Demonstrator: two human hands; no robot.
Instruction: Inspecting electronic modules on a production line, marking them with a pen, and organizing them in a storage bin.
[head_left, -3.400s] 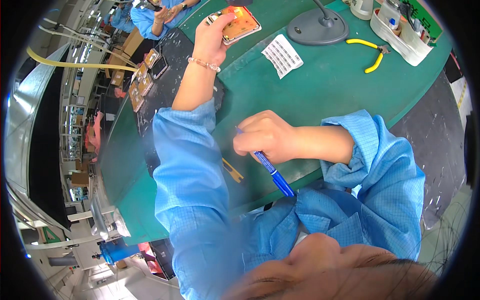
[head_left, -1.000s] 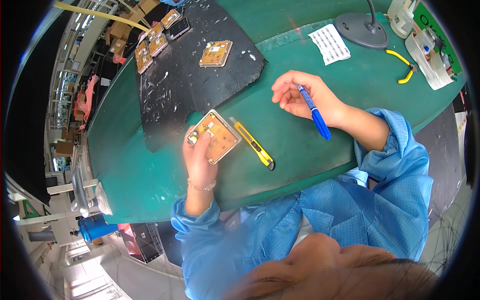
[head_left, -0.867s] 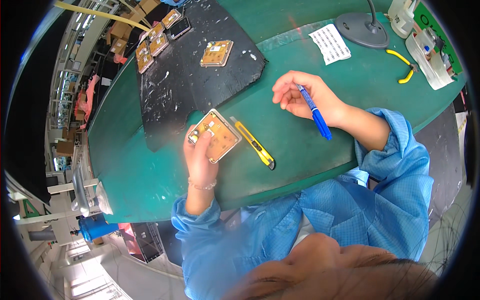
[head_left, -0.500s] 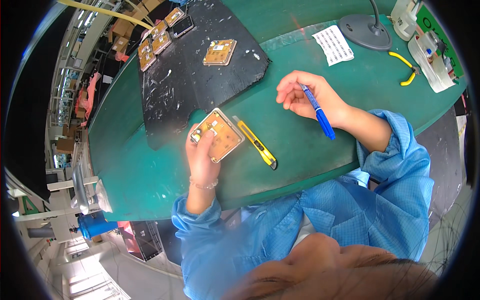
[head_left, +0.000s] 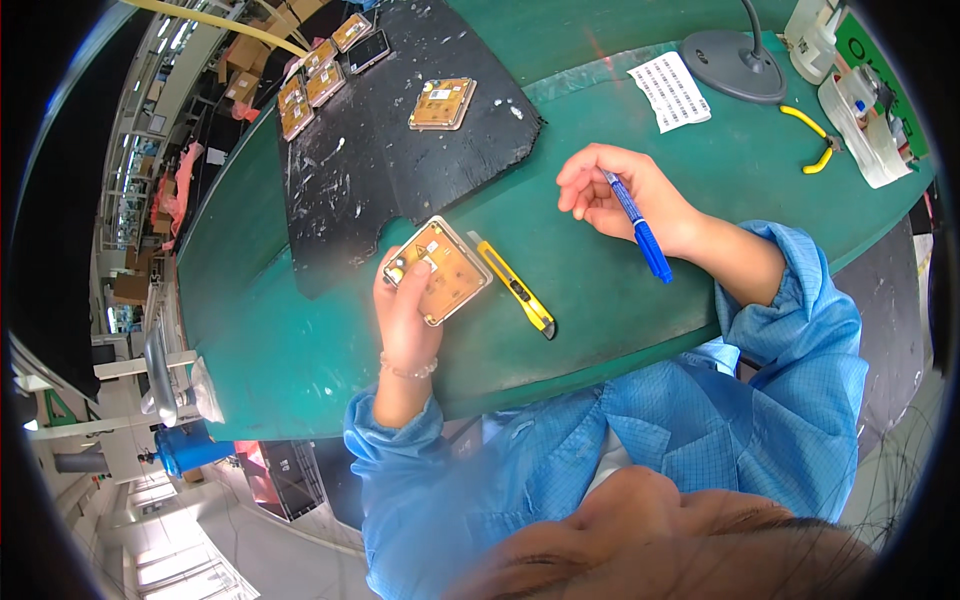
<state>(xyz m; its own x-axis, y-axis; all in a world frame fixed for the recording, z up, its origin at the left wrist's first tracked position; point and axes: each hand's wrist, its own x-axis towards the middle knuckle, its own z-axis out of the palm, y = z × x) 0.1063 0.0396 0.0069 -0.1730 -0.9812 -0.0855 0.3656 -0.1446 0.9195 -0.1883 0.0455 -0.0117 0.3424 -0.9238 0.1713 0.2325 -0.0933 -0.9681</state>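
Observation:
My left hand (head_left: 408, 315) grips a square circuit board module (head_left: 455, 285) with an orange-brown face and a pale metal rim, the thumb lying across its front. To the right, my right hand (head_left: 635, 200) holds a blue marker pen (head_left: 640, 228) between thumb and fingers. The pen's blue end slants down toward my wrist, and its other end sits at the curled fingers. Just right of the module, a yellow utility knife (head_left: 520, 292) lies on the green table with some blade showing. One similar module (head_left: 442, 104) rests on the black mat ahead.
Several more modules (head_left: 322, 82) and a dark phone-like device (head_left: 368, 52) sit at the mat's (head_left: 350, 170) far left. A printed label sheet (head_left: 670, 92), a round grey stand base (head_left: 735, 65), yellow-handled pliers (head_left: 812, 135) and a white holder (head_left: 865, 135) lie toward the far right.
The view has shifted very slightly. Both hands keep their hold on the module and the pen, with no clear movement on the table.

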